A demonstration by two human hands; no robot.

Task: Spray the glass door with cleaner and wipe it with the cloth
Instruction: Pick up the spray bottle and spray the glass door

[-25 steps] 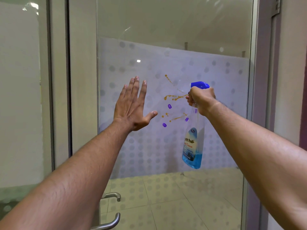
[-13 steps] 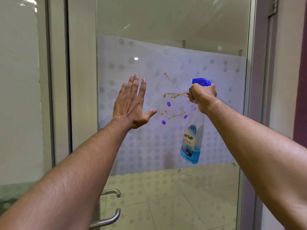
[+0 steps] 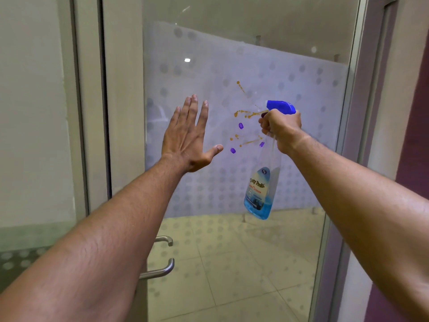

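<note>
**Glass door: spray step in hand**

Glass door [image 3: 232,240] stands close in front, w/ orange and purple marks [image 3: 246,126] at centre. Right hand [image 3: 282,130] grips spray bottle [image 3: 262,189], fingers curled on trigger, nozzle towards marks. Left hand [image 3: 188,138] is flat, fingers straight, holding nothing. Next, I think: squeeze trigger, then fetch cloth, not in view. Vs 1 s ago: almost no change, only view shifted.
</note>
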